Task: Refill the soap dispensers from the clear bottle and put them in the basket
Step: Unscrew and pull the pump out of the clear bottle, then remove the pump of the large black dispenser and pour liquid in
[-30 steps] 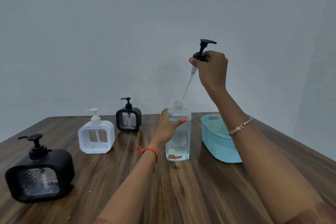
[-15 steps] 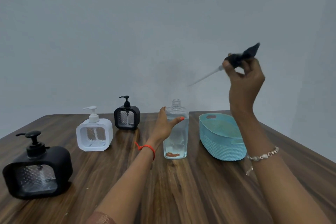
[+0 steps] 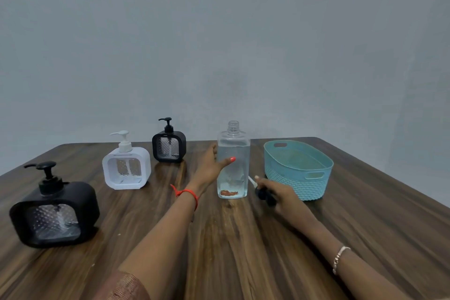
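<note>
Our left hand (image 3: 209,165) grips the bottle (image 3: 233,153) from its left side, thumb across the front and fingers curled behind. The bottle stands upright on the table (image 3: 231,251), neck uncapped, with clear liquid inside. Our right hand (image 3: 280,193) is low by the table, just right of the bottle's base, its fingers closed round a black pump (image 3: 264,196) whose pale tube points toward the bottle. We cannot tell whether the pump touches the table. The basket (image 3: 292,182) sits just beyond and right of our right hand. Left of our left hand stand three dispensers, all with pumps on: the far black dispenser (image 3: 169,146) nearest that hand, the white dispenser (image 3: 126,168) further left, and the near black dispenser (image 3: 53,214) well apart at the far left.
</note>
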`<state>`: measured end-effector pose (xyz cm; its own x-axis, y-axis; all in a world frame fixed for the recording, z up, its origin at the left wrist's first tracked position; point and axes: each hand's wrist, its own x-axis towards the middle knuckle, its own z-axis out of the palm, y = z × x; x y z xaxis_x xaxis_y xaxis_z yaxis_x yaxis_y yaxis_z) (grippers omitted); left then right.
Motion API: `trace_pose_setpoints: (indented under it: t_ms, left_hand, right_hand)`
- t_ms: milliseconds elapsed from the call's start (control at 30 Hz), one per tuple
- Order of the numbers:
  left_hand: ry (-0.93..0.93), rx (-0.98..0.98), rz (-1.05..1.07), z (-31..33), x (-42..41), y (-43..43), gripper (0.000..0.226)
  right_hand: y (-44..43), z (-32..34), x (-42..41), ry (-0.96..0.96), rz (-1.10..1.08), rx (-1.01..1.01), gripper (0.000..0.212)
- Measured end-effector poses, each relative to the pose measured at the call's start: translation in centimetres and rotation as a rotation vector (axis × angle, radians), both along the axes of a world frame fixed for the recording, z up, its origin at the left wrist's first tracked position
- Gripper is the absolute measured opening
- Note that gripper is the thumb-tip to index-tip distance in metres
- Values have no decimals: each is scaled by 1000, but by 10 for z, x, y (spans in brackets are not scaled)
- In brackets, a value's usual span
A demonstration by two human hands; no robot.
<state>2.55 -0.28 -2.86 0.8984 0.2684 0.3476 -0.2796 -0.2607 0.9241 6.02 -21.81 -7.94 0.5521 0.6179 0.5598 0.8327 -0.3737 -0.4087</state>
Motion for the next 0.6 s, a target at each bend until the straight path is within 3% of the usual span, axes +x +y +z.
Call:
trace_pose_setpoints:
  t_ms: [133,267,400,500,600]
  left_hand:
    - [33,18,28,-7,-3,0,48]
    - [38,26,52,-12,-4,-2,49]
    - [58,63,73,-12,-10,1,57]
    - [99,84,137,-8,-21,9,74]
    - [79,105,177,1,-30,17,73]
  right_hand:
    - [-4,-7,8,-32,-18,-267,63]
    - [-4,-7,10,-34,-24,-351,59]
    - [0,-1,9,-26,-65,-235,57]
    - [15,15,-2,-26,-62,-90,46]
    - [38,33,-16,-74,-11,73,36]
